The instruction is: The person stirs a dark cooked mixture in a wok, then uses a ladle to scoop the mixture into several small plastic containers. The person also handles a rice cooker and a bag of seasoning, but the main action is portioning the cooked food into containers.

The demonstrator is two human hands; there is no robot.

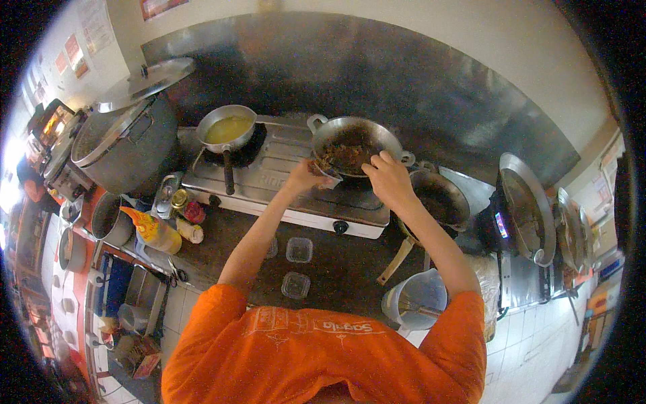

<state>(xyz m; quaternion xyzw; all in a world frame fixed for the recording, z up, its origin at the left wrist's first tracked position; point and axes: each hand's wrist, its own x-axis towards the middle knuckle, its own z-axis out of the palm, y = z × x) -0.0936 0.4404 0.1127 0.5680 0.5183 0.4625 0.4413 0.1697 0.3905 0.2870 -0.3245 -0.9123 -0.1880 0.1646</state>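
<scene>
Over the front rim of a metal wok, my left hand grips a small clear plastic tub, tilted toward the pan. Dark brown, shredded-looking food lies in the wok, and some shows at the tub's mouth. My right hand is at the wok's right front edge with its fingers pinched together; whatever they hold is hidden. Two more clear tubs, one farther and one nearer, stand on the dark counter below, and another is partly behind my left forearm.
A saucepan of yellow liquid sits on the stove's left burner. Right of the wok is a dark frying pan, with a plastic pitcher holding a whisk nearer me. Far left stand a big lidded pot and a yellow squeeze bottle.
</scene>
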